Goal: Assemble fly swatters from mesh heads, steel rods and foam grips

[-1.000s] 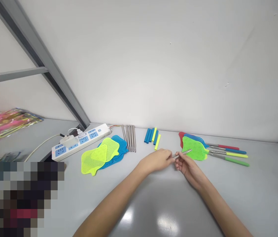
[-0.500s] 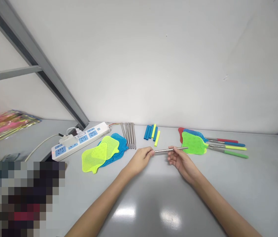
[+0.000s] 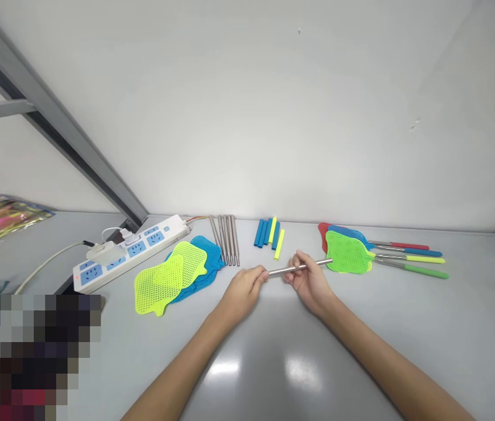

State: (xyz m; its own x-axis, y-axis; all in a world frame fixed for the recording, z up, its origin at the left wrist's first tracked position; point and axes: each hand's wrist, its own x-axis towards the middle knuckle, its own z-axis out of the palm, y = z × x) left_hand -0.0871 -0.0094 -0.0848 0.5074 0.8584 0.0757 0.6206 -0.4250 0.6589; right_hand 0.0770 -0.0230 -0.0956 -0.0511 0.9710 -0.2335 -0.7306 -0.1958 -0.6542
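A silvery metal rod [image 3: 279,272] spans my two hands above the table. My left hand [image 3: 244,287] is closed round its left end, hiding that tip. My right hand [image 3: 311,283] grips the rod nearer its right end, which sticks out beside the green mesh fly swatter head [image 3: 347,251]. Behind my hands lie short blue foam sleeves [image 3: 261,234] and yellow foam sleeves [image 3: 279,244]. Left of them several metal rods [image 3: 230,237] lie side by side. Yellow mesh swatter heads [image 3: 155,286] overlap blue swatter heads [image 3: 213,248] left of my left hand.
Assembled fly swatters with coloured handles [image 3: 425,271] lie at the right. A white power strip [image 3: 137,254] with plugs and cables stands at the left by a grey metal frame [image 3: 67,128]. Bagged colourful items [image 3: 6,219] lie far left. A white wall [image 3: 274,117] rises behind.
My right hand has shifted left along the rod, and its index finger is now raised. The left hand still grips the left end. The view has turned slightly.
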